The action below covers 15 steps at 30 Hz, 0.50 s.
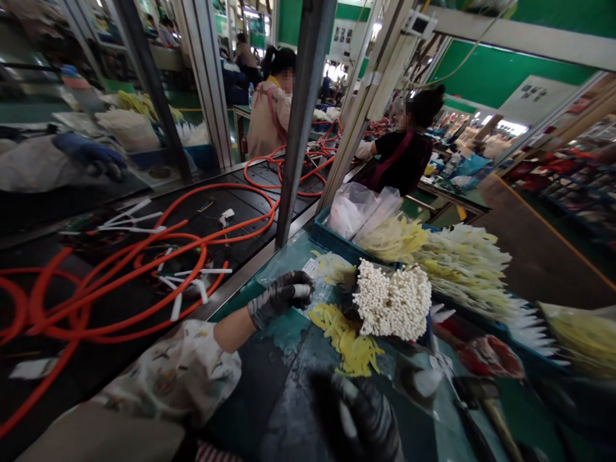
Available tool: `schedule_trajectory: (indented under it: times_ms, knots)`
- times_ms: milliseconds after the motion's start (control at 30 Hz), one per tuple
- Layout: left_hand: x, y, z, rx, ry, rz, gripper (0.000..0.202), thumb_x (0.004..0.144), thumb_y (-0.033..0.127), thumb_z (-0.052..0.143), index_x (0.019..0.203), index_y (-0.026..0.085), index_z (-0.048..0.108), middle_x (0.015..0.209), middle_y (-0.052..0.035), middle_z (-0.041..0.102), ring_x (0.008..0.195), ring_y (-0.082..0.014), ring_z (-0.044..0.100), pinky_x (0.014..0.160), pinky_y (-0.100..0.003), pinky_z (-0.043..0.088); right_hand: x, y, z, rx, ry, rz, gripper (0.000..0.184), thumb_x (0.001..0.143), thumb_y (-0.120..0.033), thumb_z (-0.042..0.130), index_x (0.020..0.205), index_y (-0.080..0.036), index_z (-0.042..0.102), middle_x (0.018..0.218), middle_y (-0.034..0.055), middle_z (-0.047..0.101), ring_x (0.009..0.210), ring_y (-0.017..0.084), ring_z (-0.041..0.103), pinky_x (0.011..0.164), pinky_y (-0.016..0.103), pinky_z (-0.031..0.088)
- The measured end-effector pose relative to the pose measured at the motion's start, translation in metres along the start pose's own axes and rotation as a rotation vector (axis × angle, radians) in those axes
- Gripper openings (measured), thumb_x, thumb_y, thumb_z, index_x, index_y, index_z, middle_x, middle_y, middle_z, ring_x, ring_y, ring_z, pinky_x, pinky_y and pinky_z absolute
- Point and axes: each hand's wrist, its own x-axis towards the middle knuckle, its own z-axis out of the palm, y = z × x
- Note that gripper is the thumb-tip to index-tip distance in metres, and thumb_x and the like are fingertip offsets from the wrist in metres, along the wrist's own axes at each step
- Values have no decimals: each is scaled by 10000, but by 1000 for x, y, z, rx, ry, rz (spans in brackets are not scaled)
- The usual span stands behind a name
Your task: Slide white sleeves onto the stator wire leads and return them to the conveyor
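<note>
My gloved left hand (283, 295) is pinching a white tube (303, 290) beside yellow pieces (349, 340); my blurred right hand (363, 420) is gripping another tube (347, 418)

head view, forward-down, close over bench (289, 385)

Black-gloved left hand (282, 296) closed on a small white piece beside a bundle of white-tipped sticks (392, 300), blurred black-gloved right hand (363, 417) low, loose yellow strips (349, 340) on teal worktop (283, 385), orange hoses (120, 276) left.
</note>
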Motion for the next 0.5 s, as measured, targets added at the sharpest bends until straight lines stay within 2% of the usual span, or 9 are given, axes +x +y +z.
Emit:
schedule_trajectory:
  times_ms: [133,267,433,500]
  knots:
    - [1,1,-1,2,-9,-17,372,653,386,852,885,180,647,697,-1,657,617,-140,559,652,-297,418,3,6,2,-25,29,-78,533,1019,-124,591,1510,-292,709,979,63,856,748,249,838,615,309,710]
    - [4,0,-3,-13,-45,-6,360,612,374,838,853,182,651,656,0,637,576,-138,544,607,-288,412,6,6,5,21,48,-81,457,1071,-134,564,1480,-265,722,905,55,834,691,219,806,587,276,672]
    - [11,-4,-6,-54,-93,32,311,607,369,825,792,191,650,615,-6,626,552,-132,511,566,-281,388,-5,5,4,-7,-4,-6,498,1067,-162,560,1518,-324,695,994,67,853,748,261,829,602,337,694]
    - [12,-6,-7,-72,-94,34,322,612,366,832,799,185,642,615,-10,632,548,-136,519,562,-280,393,-6,6,1,-18,-25,-25,549,1038,-146,582,1546,-329,679,1021,69,864,770,274,845,618,344,714]
